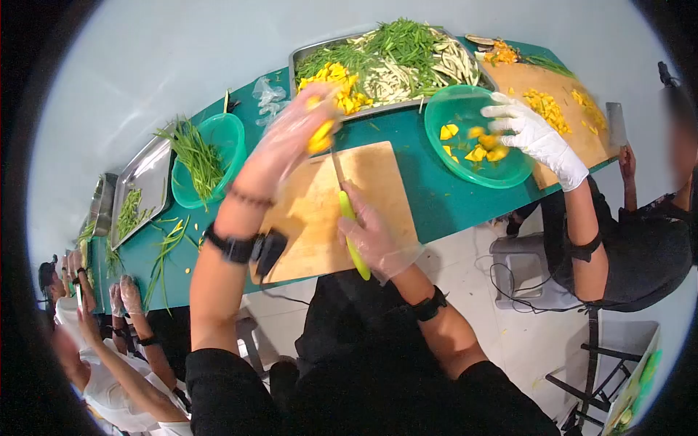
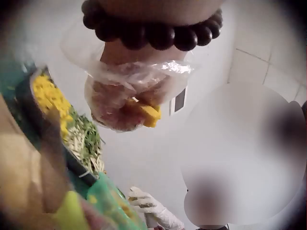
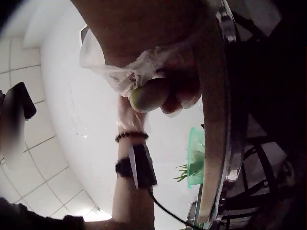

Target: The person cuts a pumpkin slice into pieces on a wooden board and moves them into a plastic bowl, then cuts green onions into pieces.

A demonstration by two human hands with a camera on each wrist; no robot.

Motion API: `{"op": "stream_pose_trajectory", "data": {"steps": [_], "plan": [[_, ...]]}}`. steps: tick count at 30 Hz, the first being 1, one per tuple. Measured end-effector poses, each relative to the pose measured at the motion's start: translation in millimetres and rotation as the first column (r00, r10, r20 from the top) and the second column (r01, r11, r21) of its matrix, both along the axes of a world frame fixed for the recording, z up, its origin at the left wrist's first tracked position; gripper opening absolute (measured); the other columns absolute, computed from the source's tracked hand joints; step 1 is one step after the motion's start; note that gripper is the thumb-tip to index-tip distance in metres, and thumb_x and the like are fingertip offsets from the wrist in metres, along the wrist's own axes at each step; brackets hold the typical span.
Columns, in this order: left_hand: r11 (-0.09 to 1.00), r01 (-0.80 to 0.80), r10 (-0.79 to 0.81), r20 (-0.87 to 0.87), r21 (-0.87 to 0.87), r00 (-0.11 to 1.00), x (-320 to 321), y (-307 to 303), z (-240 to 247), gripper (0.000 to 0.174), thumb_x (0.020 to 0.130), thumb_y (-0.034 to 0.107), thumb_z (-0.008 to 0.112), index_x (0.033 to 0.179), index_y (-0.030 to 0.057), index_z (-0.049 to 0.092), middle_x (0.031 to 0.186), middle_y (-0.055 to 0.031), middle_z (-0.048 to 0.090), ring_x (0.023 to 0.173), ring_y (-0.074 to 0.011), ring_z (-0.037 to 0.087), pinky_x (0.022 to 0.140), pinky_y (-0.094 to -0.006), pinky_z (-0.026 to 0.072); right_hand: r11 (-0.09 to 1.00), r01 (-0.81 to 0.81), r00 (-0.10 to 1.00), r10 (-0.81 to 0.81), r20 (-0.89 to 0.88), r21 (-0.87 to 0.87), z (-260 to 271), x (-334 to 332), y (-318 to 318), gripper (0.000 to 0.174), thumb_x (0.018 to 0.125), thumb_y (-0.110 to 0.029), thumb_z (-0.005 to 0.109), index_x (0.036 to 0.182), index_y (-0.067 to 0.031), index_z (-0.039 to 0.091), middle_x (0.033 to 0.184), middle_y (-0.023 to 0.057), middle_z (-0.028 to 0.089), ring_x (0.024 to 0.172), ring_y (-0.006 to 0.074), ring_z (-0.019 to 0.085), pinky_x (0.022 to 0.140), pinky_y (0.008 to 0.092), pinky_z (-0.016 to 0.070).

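Observation:
My left hand (image 1: 291, 134), in a clear plastic glove, is raised over the far left part of the wooden cutting board (image 1: 389, 192). Its curled fingers hold yellow chunks (image 1: 320, 138), blurred in the head view; one yellow chunk (image 2: 151, 115) pokes out of the grip in the left wrist view. In my right hand (image 1: 382, 240), gloved likewise, is a knife (image 1: 352, 236) with a lime-green handle, gripped over the board. Its blade points away from me, toward the left hand. Only the handle's rounded end (image 3: 141, 99) shows beyond the fingers in the right wrist view.
Behind the board lies a metal tray (image 1: 293, 62) of cut vegetables. Another person's white-gloved hand (image 1: 534, 138) reaches over a green bowl (image 1: 436, 109) with yellow chunks, at right. A second green bowl (image 1: 236, 138) holds long green stalks at left. Farther right, someone holds a cleaver (image 1: 616, 123).

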State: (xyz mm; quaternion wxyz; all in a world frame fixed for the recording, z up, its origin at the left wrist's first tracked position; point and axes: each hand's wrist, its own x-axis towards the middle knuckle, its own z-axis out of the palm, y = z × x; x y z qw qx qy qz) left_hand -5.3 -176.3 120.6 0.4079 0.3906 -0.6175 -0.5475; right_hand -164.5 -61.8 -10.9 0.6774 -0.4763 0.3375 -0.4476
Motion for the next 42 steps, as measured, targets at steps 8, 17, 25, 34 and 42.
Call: {"op": "stream_pose_trajectory", "data": {"steps": [8,17,25,34,42], "plan": [[0.855,-0.064,0.409,0.594,-0.514,0.692,81.5,78.7,-111.6,0.036,0.096,0.018,0.067,0.129,0.0062,0.061,0.108,-0.0126,0.066,0.101,-0.0284,0.063,0.093,-0.0370,0.0521,0.997,0.011,0.994,-0.002,-0.106,0.078,11.7,-2.5,3.6,0.073,0.102,-0.018,0.059,0.165,-0.0088,0.024,0.085,-0.0018,0.056,0.072,0.0078,0.054,0.064,0.0253,0.0480],[0.940,-0.181,0.316,0.535,-0.289,0.784,100.2,96.4,-56.4,0.038,0.099,0.012,0.061,0.135,0.0017,0.063,0.127,-0.0202,0.067,0.115,-0.0335,0.064,0.104,-0.0383,0.0488,0.996,0.064,0.989,-0.055,-0.138,0.060,10.4,-0.5,5.0,0.071,0.102,-0.020,0.058,0.165,-0.0199,0.027,0.075,0.0013,0.056,0.056,0.0100,0.053,0.049,0.0249,0.0476],[0.784,-0.346,0.604,0.503,-0.516,0.618,105.2,137.9,-88.2,0.037,0.088,0.008,0.072,0.124,0.0045,0.066,0.115,-0.0185,0.069,0.110,-0.0378,0.065,0.096,-0.0413,0.0536,0.987,0.062,0.994,-0.048,-0.096,0.149,35.6,-0.7,8.2,0.073,0.097,-0.007,0.056,0.163,-0.0093,0.025,0.078,0.0016,0.057,0.065,0.0112,0.057,0.059,0.0262,0.0496],[0.822,-0.284,0.558,0.594,-0.494,0.580,78.8,140.5,-94.0,0.026,0.084,0.008,0.076,0.110,0.0066,0.071,0.095,-0.0156,0.070,0.086,-0.0291,0.070,0.081,-0.0361,0.0562,0.991,0.101,0.994,-0.097,-0.046,0.084,25.8,1.4,2.4,0.079,0.083,-0.005,0.054,0.159,-0.0140,0.032,0.064,0.0064,0.056,0.047,0.0150,0.053,0.043,0.0272,0.0487],[0.782,-0.611,0.616,0.303,-0.123,0.727,69.4,155.6,-86.7,0.016,0.090,0.008,0.071,0.104,0.0013,0.072,0.086,-0.0112,0.072,0.075,-0.0199,0.067,0.074,-0.0306,0.0544,0.987,0.151,0.983,-0.155,0.093,0.053,19.7,0.5,3.3,0.071,0.079,-0.008,0.054,0.148,-0.0071,0.039,0.061,0.0078,0.054,0.044,0.0160,0.050,0.042,0.0275,0.0483]]}}
